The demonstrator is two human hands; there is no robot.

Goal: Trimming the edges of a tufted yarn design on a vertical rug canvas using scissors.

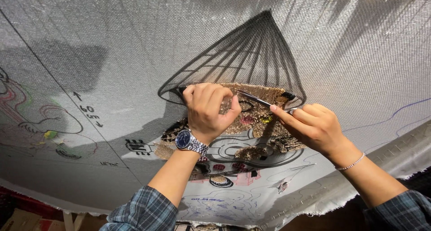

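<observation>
Two hands meet over a tufted patch [251, 123] of tan and gold pile on a stretched grey backing cloth [112, 47]. The left hand [207, 110], a blue-faced wristwatch [186, 140] below it, is curled with fingertips pinched on the pile at the patch's upper left edge. The right hand [314, 125] is clamped on slim scissors [256, 98], whose long axis runs from that hand up and leftward toward the left thumb, tips lying on the patch just beside the pinched spot. Both hands touch the patch; the left is nearer its upper left edge, the right sits at its right side. Black fan-shaped drawn lines [251, 56] rise above the patch, and coloured sketch outlines [224, 199] continue below it.
</observation>
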